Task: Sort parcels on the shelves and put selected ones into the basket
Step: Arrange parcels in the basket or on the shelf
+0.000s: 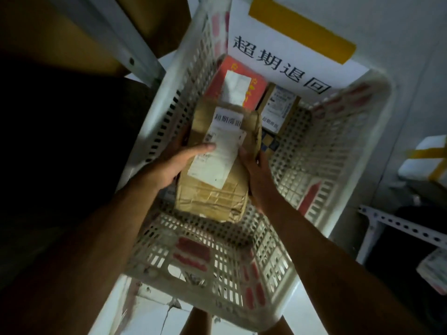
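From my head camera, looking straight down, I have both hands inside the white perforated plastic basket (333, 146), which stands on the pale floor (154, 315). Between them I hold a crumpled brown paper-wrapped parcel (215, 194) with a white printed shipping label (215, 155) stuck along its top face. My left hand (174, 165) lies against the parcel's left side with the thumb stretched flat across the label and the other fingers wrapped under the edge, out of sight. My right hand (254, 170) clasps the parcel's right side, its fingers curled round the paper's folded edge. The parcel sits tilted, its far end lower in the basket and overlapping a red box with a white label (232, 78) that lies at the far end. Just beside that red box, to the right, is a small brown carton with a blue-and-white label (280, 105). A white paper sign with large black characters (283, 59) hangs over the basket's far rim, fixed by a strip of yellow tape (302, 27). A grey metal shelf post (121, 42) rises at the left, and a perforated white shelf rail (406, 226) crosses the right edge.
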A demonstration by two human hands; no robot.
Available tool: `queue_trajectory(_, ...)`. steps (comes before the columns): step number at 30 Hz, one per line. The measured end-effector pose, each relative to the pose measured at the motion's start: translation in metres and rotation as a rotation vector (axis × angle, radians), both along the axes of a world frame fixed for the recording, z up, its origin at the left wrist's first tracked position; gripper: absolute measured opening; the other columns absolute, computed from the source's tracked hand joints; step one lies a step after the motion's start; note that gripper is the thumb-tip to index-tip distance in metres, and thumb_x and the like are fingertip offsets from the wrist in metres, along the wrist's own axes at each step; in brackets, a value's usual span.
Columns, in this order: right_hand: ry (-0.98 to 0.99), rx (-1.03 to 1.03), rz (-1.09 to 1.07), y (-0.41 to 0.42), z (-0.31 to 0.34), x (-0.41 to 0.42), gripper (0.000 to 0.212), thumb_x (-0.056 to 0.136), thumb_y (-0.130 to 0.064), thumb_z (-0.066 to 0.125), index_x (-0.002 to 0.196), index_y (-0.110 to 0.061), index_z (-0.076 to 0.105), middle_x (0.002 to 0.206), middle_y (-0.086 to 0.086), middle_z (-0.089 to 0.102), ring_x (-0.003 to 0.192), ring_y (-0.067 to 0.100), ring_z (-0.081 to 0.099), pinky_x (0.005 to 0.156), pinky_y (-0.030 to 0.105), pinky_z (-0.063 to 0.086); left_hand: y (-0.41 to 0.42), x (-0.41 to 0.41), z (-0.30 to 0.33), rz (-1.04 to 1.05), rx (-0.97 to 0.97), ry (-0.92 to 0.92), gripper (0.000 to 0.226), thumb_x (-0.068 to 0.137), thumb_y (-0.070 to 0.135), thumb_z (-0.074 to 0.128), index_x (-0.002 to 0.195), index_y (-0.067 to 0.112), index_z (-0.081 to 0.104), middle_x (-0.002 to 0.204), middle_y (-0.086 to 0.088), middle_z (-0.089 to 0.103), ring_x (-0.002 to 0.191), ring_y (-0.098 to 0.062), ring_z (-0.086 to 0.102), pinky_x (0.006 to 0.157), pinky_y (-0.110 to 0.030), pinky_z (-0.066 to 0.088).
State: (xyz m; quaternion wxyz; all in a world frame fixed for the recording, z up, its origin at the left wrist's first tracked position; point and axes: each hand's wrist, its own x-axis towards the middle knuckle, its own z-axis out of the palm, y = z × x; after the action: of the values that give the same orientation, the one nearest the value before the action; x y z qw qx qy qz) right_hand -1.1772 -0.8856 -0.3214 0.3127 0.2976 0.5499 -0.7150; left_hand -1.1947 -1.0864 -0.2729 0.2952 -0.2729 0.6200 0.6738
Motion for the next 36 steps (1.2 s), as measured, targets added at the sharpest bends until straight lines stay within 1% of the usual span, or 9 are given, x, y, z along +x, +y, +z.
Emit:
queue_trajectory(3,0.089,-0.042,-0.035,-0.005,-0.006,-0.058,0.084,0.084,-0.049,0.075,0.153,-0.020,0.038,0.145,0.008,0.056,0.126,0.028,0.061,0.100,0.055,0.053,-0.008,-0.052,0.005,-0.154,-0.141,0.103,0.074,0.069,0.043,0.087,0.135,0.032,0.054,0.126,0.000,0.068,0.117,-0.021,0.065,0.100,-0.048,0.052)
queue_trajectory(6,0.154,-0.028,-0.018,-0.022,-0.023,-0.120,0.078,0.091,-0.045,0.068,0.155,-0.025,0.028,0.142,0.010,0.056,0.122,0.032,0.062,0.093,0.055,0.057,-0.012,-0.079,-0.004,-0.387,-0.430,-0.303,0.097,0.068,0.083,0.065,0.145,0.029,0.043,0.139,-0.020,0.055,0.111,-0.041,0.065,0.092,-0.054,0.055)
queue_trajectory(11,0.028,0.231,0.124,-0.043,-0.070,-0.165,0.133,0.047,-0.047,0.088,0.157,-0.029,0.014,0.127,0.009,0.051,0.100,0.025,0.060,0.080,0.039,0.055,0.014,-0.058,-0.055,-0.041,-0.375,-0.403,0.038,0.099,0.032,0.055,0.128,0.008,0.052,0.113,-0.010,0.058,0.095,-0.022,0.063,0.080,-0.034,0.057)
queue_trajectory(14,0.050,0.287,0.276,-0.026,-0.038,-0.132,0.095,0.090,-0.037,0.065,0.159,-0.037,0.000,0.151,0.011,0.044,0.123,0.033,0.057,0.096,0.054,0.055,0.024,-0.045,-0.073,0.313,-0.319,-0.312,0.052,0.087,0.016,0.058,0.138,0.010,0.047,0.095,-0.008,0.061,0.078,-0.018,0.058,0.070,-0.031,0.054)
queue_trajectory(18,-0.103,0.274,0.299,-0.007,-0.028,-0.088,0.038,0.100,-0.028,0.059,0.136,-0.030,0.046,0.118,0.007,0.052,0.097,0.026,0.057,0.090,0.052,0.056,0.039,-0.024,-0.056,0.279,-0.315,-0.248,0.043,0.081,0.017,0.069,0.121,0.018,0.053,0.089,-0.005,0.065,0.079,-0.022,0.061,0.071,-0.035,0.050)
queue_trajectory(21,-0.177,0.288,0.425,-0.004,-0.017,-0.046,0.007,0.101,-0.018,0.058,0.101,-0.024,0.055,0.087,0.006,0.055,0.064,0.015,0.055,0.061,0.029,0.051,0.043,0.000,-0.032,0.065,-0.357,-0.201,0.042,0.077,0.017,0.074,0.116,0.020,0.058,0.106,-0.015,0.072,0.092,-0.029,0.069,0.079,-0.036,0.053)
queue_trajectory(26,-0.078,0.453,0.734,0.011,0.028,0.023,0.014,0.096,-0.022,0.060,0.103,-0.033,0.057,0.110,0.010,0.067,0.099,0.030,0.067,0.093,0.046,0.057,0.048,0.053,0.009,-0.148,-0.472,-0.137,0.026,0.072,0.033,0.077,0.092,0.024,0.063,0.102,-0.014,0.073,0.099,-0.031,0.070,0.089,-0.039,0.056)
queue_trajectory(31,-0.004,0.439,0.808,0.027,0.067,0.069,0.041,0.090,-0.022,0.069,0.129,-0.018,0.057,0.117,0.012,0.070,0.095,0.023,0.065,0.094,0.047,0.055,0.059,0.109,0.057,-0.185,-0.568,-0.141,0.024,0.089,0.035,0.071,0.101,0.015,0.068,0.095,-0.001,0.073,0.089,-0.019,0.069,0.074,-0.025,0.049)
queue_trajectory(36,0.137,0.507,1.053,0.026,0.104,0.097,0.048,0.092,-0.020,0.068,0.138,-0.017,0.053,0.109,0.005,0.066,0.101,0.030,0.067,0.093,0.044,0.054,0.067,0.172,0.100,0.030,-0.580,-0.206,0.028,0.081,0.031,0.066,0.104,0.015,0.071,0.107,-0.008,0.074,0.099,-0.026,0.068,0.089,-0.037,0.055)
